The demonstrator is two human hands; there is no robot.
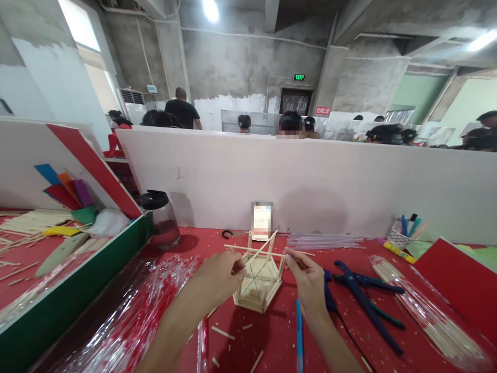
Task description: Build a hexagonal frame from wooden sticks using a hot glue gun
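Note:
A small six-sided frame of pale wooden sticks [253, 301] stands on the red table between my hands, with short upright posts and blue lines crossing its floor. A long thin stick [267, 253] lies roughly level across the top of the posts. Another stick [267, 243] slants over it. My right hand [308, 280] pinches the level stick near the right post with thumb and forefinger. At the frame's left side is my left hand [223, 272], its fingers curled closed against the frame; what they grip is hidden.
Right of the frame lie blue-handled pliers [368, 305], a blue pen [299, 331] and bagged sticks [427, 316]. Plastic-wrapped bundles [155, 300] fill the left. A lit phone [262, 220] leans on the white partition [233, 176]; a dark-lidded jug [163, 223] stands left. People sit beyond.

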